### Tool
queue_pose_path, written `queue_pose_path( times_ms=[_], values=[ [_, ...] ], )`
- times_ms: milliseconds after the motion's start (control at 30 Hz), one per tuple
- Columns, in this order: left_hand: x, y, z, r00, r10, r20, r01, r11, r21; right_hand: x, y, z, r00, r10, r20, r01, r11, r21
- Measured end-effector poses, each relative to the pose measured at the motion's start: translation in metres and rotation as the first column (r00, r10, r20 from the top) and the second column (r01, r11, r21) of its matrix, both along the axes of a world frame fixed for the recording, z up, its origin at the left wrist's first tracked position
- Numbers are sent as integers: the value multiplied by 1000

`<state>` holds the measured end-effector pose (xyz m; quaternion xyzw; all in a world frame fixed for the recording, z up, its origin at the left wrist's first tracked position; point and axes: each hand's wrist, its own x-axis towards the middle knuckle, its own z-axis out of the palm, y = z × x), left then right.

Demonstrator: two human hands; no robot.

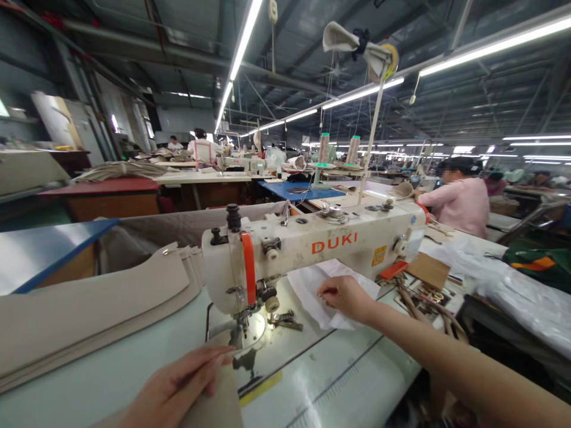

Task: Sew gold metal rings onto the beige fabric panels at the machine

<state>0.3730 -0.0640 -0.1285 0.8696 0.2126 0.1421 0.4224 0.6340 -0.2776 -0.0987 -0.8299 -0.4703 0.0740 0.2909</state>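
My left hand [185, 380] is closed on the edge of a beige fabric piece [218, 401], thumb and fingers pressed together just in front of the needle area. A sewing machine [294, 246] marked DUKI stands across the table, its presser foot [244, 324] lit from beside. Under the machine's arm, my right hand [345, 298] is over a crumpled white sheet [312, 291]. Its fingertips are pinched together, and what they hold, if anything, is too small to make out. A metal guide attachment [284, 321] lies on the bed between the needle and the sheet.
Stacked beige panels [98, 297] lie at the left. To the right are a brown board [428, 270], small tools and straps [419, 303], and clear plastic [526, 297]. A thread stand [372, 131] rises behind the machine. A person in pink [461, 199] sits at the back right.
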Motion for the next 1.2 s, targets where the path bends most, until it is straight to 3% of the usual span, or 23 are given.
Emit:
queue_pose_path(
  times_ms=[133,333,400,533,667,733,967,1200],
  values=[
    [3,-4,5,999,-18,31,17,1000,12,-3,-4,-1,971,36,-237,7,984,176],
    [-10,-28,26,1000,-7,13,6,1000,23,-39,-3,3,849,243,-469,-73,933,351],
    [-16,-35,28,999,46,-7,-46,998,30,-58,3,4,740,302,-600,-70,923,378],
    [-24,-43,27,991,119,61,-121,992,21,-98,22,4,407,297,-864,-14,947,320],
    [-27,-44,24,980,143,135,-141,990,-25,-119,42,-1,247,248,-937,-18,968,251],
    [-28,-44,21,977,146,153,-140,989,-49,-122,49,-5,224,241,-944,-31,970,240],
    [-27,-38,13,987,97,126,-82,990,-116,-125,60,-7,292,238,-926,-30,970,240],
    [-24,-38,13,982,124,142,-79,955,-286,-126,62,-4,300,243,-922,-54,970,238]
  ],
)
